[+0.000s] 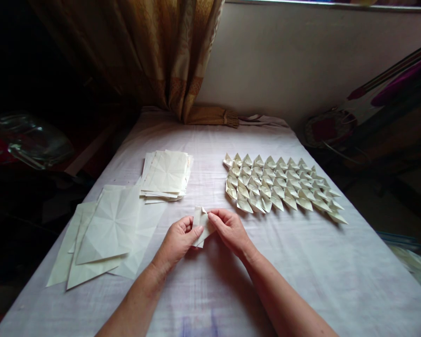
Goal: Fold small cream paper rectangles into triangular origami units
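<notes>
Between my two hands is a small piece of folded paper (199, 232), pale cream, with a little flap standing up at its top edge. My left hand (180, 236) pinches its left side, thumb across the front. At the upper right, my right hand (228, 228) grips the paper by the flap with thumb and fingertips. Ahead and to the right lie several rows of folded paper boats (277, 185), set close together. A stack of creased square sheets (166, 171) sits beyond my left hand, and larger creased sheets (108, 224) overlap nearer to me on the left.
A pale cloth (210, 140) covers the table. Its far edge meets a wall (273, 61) and a hanging gold-brown curtain (182, 61), whose hem rests on the cloth. Dark clutter stands left, including a clear plastic item (35, 138); a round reddish object (330, 127) is at right.
</notes>
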Demonstrator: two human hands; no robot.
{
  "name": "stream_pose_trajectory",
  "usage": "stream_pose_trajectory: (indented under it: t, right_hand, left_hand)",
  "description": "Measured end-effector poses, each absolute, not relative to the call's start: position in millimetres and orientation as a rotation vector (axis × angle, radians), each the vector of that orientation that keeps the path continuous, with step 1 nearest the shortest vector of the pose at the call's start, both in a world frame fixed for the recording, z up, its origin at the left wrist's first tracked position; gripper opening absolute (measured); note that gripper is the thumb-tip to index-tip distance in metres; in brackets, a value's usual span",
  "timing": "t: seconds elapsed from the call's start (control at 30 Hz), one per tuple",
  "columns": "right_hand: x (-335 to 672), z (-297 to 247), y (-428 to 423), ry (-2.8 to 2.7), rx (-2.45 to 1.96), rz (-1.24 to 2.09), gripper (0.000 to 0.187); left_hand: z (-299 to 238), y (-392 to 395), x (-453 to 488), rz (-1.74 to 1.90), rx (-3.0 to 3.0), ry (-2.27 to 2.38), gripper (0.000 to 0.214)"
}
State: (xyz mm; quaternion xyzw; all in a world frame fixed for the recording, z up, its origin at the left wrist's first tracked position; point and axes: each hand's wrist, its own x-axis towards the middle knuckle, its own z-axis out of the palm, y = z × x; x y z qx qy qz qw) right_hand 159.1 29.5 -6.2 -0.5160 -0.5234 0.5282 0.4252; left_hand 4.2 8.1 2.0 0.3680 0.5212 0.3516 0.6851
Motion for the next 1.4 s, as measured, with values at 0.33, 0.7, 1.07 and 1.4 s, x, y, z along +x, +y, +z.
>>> stream_pose_trajectory:
  t: [0.33,0.7,1.07,1.4]
  right_hand:
    - [178,-14,-8,-1.824,-1.076,0.622,0.028]
    - [170,-21,-2,-1.947,-1.124,0.485,0.009]
    - [172,-19,-6,-2.01,-1.065,0.298,0.017]
    - [172,-18,-6,-2.1,-1.048,0.191,0.015]
  left_hand:
    - [7,9,3,0.824,0.787,1.177,0.054]
    - [5,9,-12,0.655,0.779,0.959,0.048]
    - [14,7,-8,0.601,0.767,1.032,0.048]
    - [14,8,-5,0.636,0.757,1.098,0.054]
